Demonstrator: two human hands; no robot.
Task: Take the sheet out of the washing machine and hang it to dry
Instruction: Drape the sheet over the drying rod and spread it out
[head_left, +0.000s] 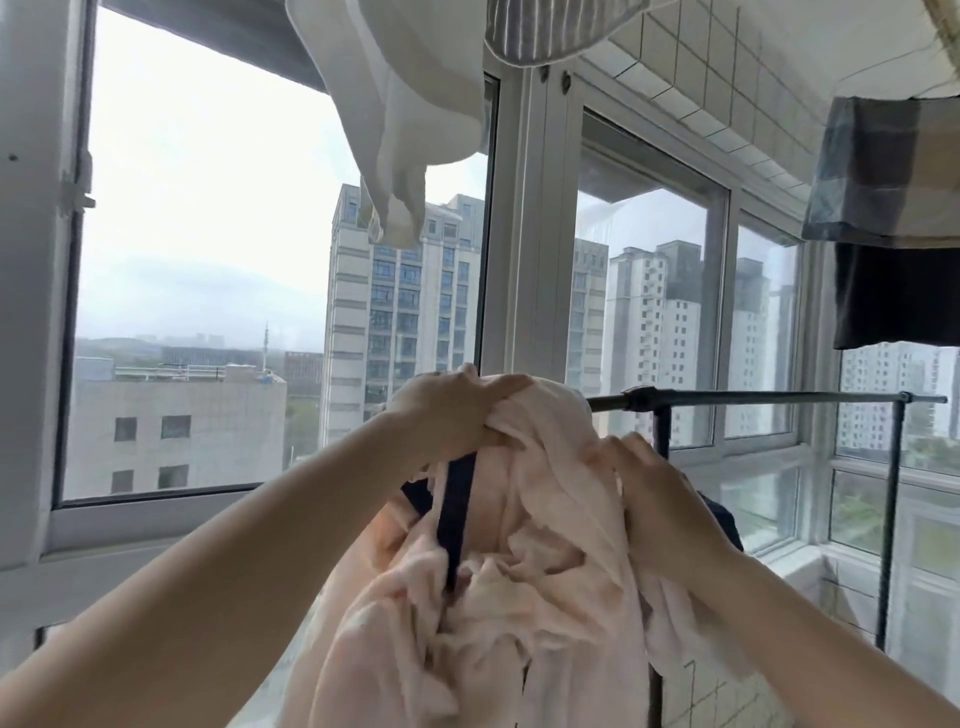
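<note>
By window, hands (447, 410) gripping sheet (540, 561).

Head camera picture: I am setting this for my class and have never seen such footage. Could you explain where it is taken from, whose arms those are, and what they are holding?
There is no robot here. A person wears one wide-angle camera on the head, so the picture shows what that person sees, looking forward and down along both bare arms.

The left hand grips a bunched top fold of a pale pink sheet. The right hand holds the same sheet at its right side. The sheet lies crumpled over the dark metal drying rack, whose horizontal bar runs off to the right; it is not yet spread out.

Overhead hang other items: a white cloth and a checked cloth. Behind is a large window with tall buildings outside. The washing machine is not in view.
</note>
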